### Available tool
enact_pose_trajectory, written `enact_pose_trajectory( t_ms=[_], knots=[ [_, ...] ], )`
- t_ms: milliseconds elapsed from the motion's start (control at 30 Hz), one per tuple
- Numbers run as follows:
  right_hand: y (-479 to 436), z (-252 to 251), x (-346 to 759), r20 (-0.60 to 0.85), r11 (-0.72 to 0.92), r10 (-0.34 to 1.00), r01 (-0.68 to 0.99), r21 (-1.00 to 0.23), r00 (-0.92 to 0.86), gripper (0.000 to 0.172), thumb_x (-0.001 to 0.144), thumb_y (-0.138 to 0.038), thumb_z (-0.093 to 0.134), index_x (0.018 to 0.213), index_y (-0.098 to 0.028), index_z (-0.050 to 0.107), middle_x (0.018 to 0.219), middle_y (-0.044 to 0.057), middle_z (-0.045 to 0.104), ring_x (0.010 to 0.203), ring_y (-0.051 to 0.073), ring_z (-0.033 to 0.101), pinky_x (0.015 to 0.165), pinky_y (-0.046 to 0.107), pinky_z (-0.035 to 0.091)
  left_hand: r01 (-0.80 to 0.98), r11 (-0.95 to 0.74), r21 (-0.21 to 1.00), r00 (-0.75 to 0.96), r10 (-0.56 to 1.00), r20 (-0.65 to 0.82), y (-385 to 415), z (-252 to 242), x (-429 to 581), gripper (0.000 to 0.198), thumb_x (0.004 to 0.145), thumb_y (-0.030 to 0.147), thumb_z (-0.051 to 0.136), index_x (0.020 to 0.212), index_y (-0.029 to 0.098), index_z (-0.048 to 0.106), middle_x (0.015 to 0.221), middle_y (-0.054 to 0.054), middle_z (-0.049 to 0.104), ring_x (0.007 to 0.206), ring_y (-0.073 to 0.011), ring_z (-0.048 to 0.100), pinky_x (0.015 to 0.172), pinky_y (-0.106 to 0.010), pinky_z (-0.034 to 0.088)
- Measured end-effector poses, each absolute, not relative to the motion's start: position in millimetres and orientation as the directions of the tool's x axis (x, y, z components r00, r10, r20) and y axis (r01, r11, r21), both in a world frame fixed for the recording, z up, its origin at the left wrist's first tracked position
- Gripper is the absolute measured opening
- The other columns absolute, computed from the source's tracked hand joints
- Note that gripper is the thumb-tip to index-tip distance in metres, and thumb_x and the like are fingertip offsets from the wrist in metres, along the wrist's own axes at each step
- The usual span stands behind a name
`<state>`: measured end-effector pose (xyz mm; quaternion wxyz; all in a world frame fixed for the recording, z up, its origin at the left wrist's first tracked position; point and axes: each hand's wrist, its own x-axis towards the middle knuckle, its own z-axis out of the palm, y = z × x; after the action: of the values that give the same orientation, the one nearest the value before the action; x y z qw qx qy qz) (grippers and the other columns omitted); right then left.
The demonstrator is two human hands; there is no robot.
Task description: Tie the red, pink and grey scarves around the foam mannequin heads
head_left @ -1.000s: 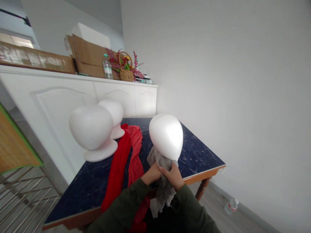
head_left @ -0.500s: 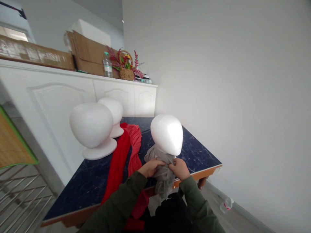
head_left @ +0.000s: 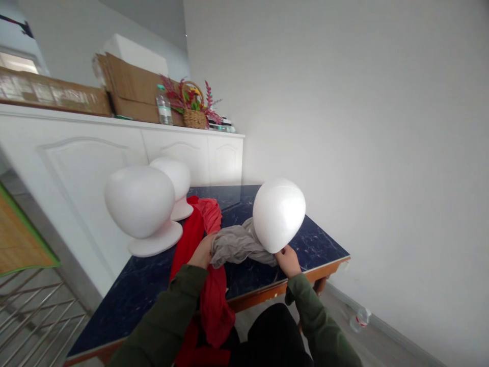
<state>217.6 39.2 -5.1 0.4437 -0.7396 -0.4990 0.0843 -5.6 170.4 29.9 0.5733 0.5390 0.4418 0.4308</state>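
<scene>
A white mannequin head leans at the right of the dark blue marbled table. A grey scarf runs bunched from behind and under it out to the left. My left hand is closed round the scarf's left end, above the red cloth. Just under the head's chin, my right hand is closed, pinching at the scarf's other side; its fingertips are partly hidden. A red scarf and a coral scarf lie left of the grey one and hang over the front edge.
Two more white mannequin heads, a near one and a far one, stand at the table's left. Behind is a white cabinet with cardboard boxes, a bottle and a flower basket. A plastic bottle lies on the floor.
My left hand has drawn the grey scarf out to the left, away from the head's front. The head has shifted right and tilted. My right hand stays near the chin.
</scene>
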Motion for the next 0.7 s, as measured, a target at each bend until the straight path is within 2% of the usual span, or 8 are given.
enact_pose_trajectory(
  t_ms=[100,233,367,433,467,533,600,700],
  knots=[
    [46.2,-8.8,213.4,0.341,-0.100,0.814,0.693,-0.714,0.469,0.016,0.071,-0.027,0.047,0.062,-0.017,0.055,0.064,0.004,0.059,0.065,0.019,0.054,0.064,0.029,0.042,0.041,-0.038,0.998,0.090,0.995,0.035,174.8,30.3,-9.8,0.018,0.079,0.016,0.043,0.095,0.014,0.051,0.070,-0.005,0.063,0.073,-0.0170,0.063,0.068,-0.029,0.050],
    [56.1,-9.7,213.6,0.409,-0.061,0.802,0.742,-0.668,0.435,0.009,0.062,-0.019,0.054,0.055,-0.019,0.048,0.087,0.010,0.061,0.094,0.024,0.053,0.085,0.035,0.039,0.225,-0.233,0.946,0.043,0.972,0.230,187.3,46.8,-27.9,0.014,0.069,0.012,0.054,0.083,0.016,0.054,0.081,-0.007,0.063,0.096,-0.0221,0.058,0.085,-0.032,0.042],
    [66.7,-11.0,215.3,0.434,0.047,0.844,0.763,-0.644,0.314,0.014,0.056,-0.014,0.058,0.056,-0.019,0.045,0.116,0.013,0.054,0.120,0.028,0.040,0.100,0.039,0.029,0.606,-0.568,0.558,0.359,0.820,0.445,197.6,66.3,-31.2,0.003,0.071,0.017,0.054,0.073,0.015,0.056,0.088,-0.014,0.062,0.101,-0.0310,0.054,0.092,-0.041,0.035],
    [72.3,-14.0,215.7,0.413,0.083,0.867,0.737,-0.671,0.279,0.012,0.058,-0.013,0.056,0.065,-0.018,0.049,0.121,0.014,0.052,0.125,0.028,0.034,0.102,0.040,0.027,0.641,-0.675,0.365,0.499,0.728,0.470,194.6,70.0,-21.7,0.012,0.074,0.019,0.050,0.082,0.014,0.058,0.100,-0.018,0.061,0.107,-0.0325,0.050,0.096,-0.045,0.030],
    [74.9,-16.2,215.8,0.400,0.087,0.873,0.718,-0.690,0.279,0.016,0.059,-0.012,0.055,0.073,-0.017,0.051,0.121,0.015,0.051,0.126,0.028,0.034,0.102,0.040,0.028,0.624,-0.702,0.344,0.532,0.704,0.471,190.6,69.4,-15.3,0.017,0.074,0.020,0.050,0.087,0.014,0.058,0.107,-0.018,0.059,0.111,-0.0330,0.047,0.099,-0.046,0.026],
    [79.8,-20.9,215.8,0.378,0.089,0.881,0.686,-0.722,0.283,0.035,0.060,-0.013,0.054,0.096,-0.014,0.051,0.121,0.016,0.052,0.123,0.026,0.040,0.099,0.039,0.032,0.592,-0.729,0.343,0.585,0.682,0.438,179.1,63.0,-2.1,0.025,0.073,0.021,0.051,0.096,0.014,0.058,0.110,-0.018,0.058,0.112,-0.0338,0.047,0.101,-0.048,0.022],
    [83.8,-25.3,214.8,0.365,0.106,0.894,0.668,-0.737,0.261,0.052,0.062,-0.012,0.053,0.113,-0.011,0.046,0.120,0.016,0.053,0.117,0.025,0.046,0.099,0.039,0.034,0.561,-0.723,0.403,0.630,0.689,0.359,166.7,51.8,8.4,0.037,0.070,0.028,0.055,0.104,0.015,0.055,0.100,-0.017,0.062,0.099,-0.0342,0.056,0.094,-0.048,0.031],
    [88.0,-28.9,211.4,0.370,0.149,0.902,0.644,-0.751,0.223,0.055,0.064,-0.009,0.049,0.119,-0.012,0.048,0.122,0.014,0.053,0.119,0.024,0.044,0.104,0.039,0.029,0.505,-0.673,0.540,0.635,0.714,0.295,155.6,36.2,17.5,0.065,0.056,0.034,0.069,0.115,0.015,0.048,0.090,-0.013,0.063,0.085,-0.0344,0.061,0.079,-0.042,0.042]
  ],
)
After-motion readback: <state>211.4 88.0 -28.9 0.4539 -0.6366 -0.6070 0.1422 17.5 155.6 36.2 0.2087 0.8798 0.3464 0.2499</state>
